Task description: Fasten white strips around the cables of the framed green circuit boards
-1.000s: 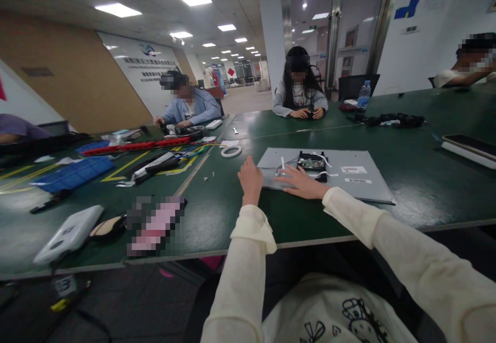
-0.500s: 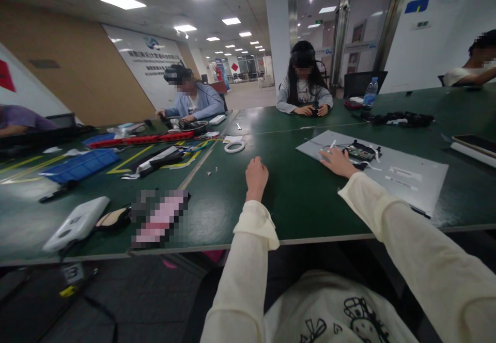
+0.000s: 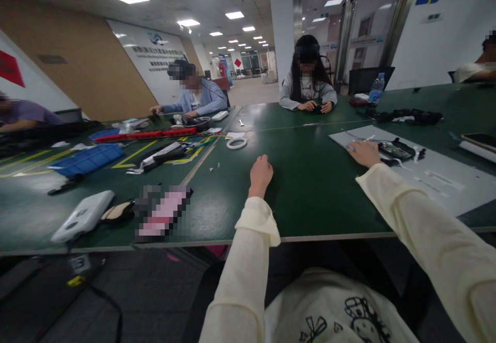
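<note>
Shifted rightward, the grey panel (image 3: 463,192) seems stiff yet fragile, best held by its edges, fingers curled on the left hand (image 3: 261,172), unclear on the right hand (image 3: 365,153).

Left hand (image 3: 261,173) curled, right hand (image 3: 365,153) palm-down, arms (image 3: 248,258) outstretched

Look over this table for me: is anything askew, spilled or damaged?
The grey panel by the right hand lies askew to the near edge of the table. Small white scraps lie loose near the white ring, like stray litter. I see no spill or clear damage.
</note>
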A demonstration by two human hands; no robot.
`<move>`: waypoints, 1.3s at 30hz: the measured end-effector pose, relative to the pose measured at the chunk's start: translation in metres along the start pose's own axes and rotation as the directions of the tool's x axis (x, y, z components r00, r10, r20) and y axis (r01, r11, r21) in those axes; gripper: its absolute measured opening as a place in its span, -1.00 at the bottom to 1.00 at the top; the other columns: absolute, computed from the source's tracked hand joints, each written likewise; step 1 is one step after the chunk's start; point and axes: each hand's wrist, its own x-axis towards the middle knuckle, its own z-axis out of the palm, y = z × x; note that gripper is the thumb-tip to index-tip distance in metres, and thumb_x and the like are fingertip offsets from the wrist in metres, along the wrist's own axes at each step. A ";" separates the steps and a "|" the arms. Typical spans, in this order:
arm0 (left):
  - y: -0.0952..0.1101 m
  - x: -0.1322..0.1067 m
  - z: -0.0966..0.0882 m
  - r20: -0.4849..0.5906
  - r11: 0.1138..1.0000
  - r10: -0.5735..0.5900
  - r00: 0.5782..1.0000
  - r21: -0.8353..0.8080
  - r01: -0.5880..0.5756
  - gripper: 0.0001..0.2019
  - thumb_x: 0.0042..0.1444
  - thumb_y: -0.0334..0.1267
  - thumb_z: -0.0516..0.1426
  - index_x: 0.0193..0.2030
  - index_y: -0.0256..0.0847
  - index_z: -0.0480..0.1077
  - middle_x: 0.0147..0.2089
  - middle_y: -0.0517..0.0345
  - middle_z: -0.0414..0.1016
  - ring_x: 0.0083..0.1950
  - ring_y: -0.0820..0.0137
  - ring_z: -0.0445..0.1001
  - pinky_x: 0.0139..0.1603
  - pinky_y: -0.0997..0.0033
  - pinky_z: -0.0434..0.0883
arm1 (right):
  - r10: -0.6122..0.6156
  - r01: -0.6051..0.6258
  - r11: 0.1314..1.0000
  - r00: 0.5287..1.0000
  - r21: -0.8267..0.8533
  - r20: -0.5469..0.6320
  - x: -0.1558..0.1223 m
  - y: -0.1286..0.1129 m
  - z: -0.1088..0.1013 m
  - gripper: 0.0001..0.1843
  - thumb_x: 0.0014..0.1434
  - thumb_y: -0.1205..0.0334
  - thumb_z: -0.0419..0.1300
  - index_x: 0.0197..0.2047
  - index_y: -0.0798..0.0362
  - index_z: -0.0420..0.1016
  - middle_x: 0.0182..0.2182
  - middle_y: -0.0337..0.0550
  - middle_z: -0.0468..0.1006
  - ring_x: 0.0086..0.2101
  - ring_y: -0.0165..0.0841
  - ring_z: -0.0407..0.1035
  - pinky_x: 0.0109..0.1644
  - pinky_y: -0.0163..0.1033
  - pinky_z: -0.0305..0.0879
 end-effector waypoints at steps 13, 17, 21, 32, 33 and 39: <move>0.006 -0.003 -0.007 0.128 0.997 -0.046 0.991 0.065 0.038 -0.74 0.29 -0.27 -0.09 0.02 -0.24 0.31 -0.13 -0.13 0.52 -0.10 0.19 0.53 -0.13 0.28 0.41 | 0.181 -0.182 0.983 0.982 -0.002 -0.060 0.008 0.024 -0.006 -0.32 0.24 -0.02 -0.07 0.34 0.13 0.05 0.08 0.26 0.37 0.11 0.10 0.17 0.14 0.41 -0.20; 0.008 -0.003 -0.007 0.166 0.995 -0.013 0.986 0.095 -0.003 -0.74 0.29 -0.17 -0.06 -0.10 -0.23 0.39 -0.13 -0.11 0.53 -0.11 0.20 0.53 -0.14 0.29 0.42 | 0.291 -0.287 0.956 0.954 0.064 -0.067 0.009 0.026 -0.013 -0.24 0.19 -0.06 0.00 0.34 0.20 0.00 0.04 0.30 0.38 0.07 0.11 0.21 0.11 0.39 -0.12; 0.009 -0.002 -0.007 0.208 0.993 -0.013 0.978 0.117 -0.012 -0.73 0.27 -0.14 -0.03 -0.14 -0.21 0.43 -0.11 -0.08 0.53 -0.09 0.23 0.52 -0.11 0.32 0.41 | 0.262 -0.258 0.964 0.962 0.058 -0.074 -0.003 0.021 -0.020 -0.23 0.16 -0.07 0.04 0.33 0.16 0.04 0.07 0.28 0.35 0.09 0.11 0.16 0.11 0.39 -0.11; 0.012 -0.003 -0.006 0.212 0.993 0.019 0.977 0.108 -0.042 -0.72 0.27 -0.14 -0.03 -0.15 -0.20 0.45 -0.13 -0.05 0.54 -0.11 0.24 0.52 -0.13 0.32 0.42 | 0.209 -0.215 0.976 0.970 -0.032 -0.126 -0.049 0.040 -0.038 -0.37 0.17 0.04 0.08 0.25 0.14 0.24 0.21 0.32 0.13 0.20 0.21 -0.21 0.07 0.40 -0.17; 0.013 -0.003 -0.006 0.214 0.994 0.015 0.977 0.107 -0.039 -0.73 0.26 -0.15 -0.03 -0.16 -0.19 0.45 -0.13 -0.05 0.54 -0.11 0.24 0.52 -0.13 0.32 0.42 | 0.225 -0.228 0.974 0.967 -0.011 -0.116 -0.049 0.043 -0.037 -0.37 0.17 0.01 0.08 0.25 0.14 0.24 0.21 0.32 0.13 0.20 0.21 -0.20 0.06 0.39 -0.16; 0.014 -0.003 -0.007 0.217 0.994 0.027 0.976 0.101 -0.050 -0.73 0.26 -0.15 -0.02 -0.20 -0.19 0.45 -0.16 -0.03 0.54 -0.13 0.24 0.52 -0.15 0.33 0.42 | 0.308 -0.304 0.951 0.938 0.053 -0.157 -0.042 0.054 -0.024 -0.34 0.16 -0.04 0.10 0.26 0.06 0.20 0.26 0.27 0.05 0.21 0.15 -0.26 0.07 0.38 -0.20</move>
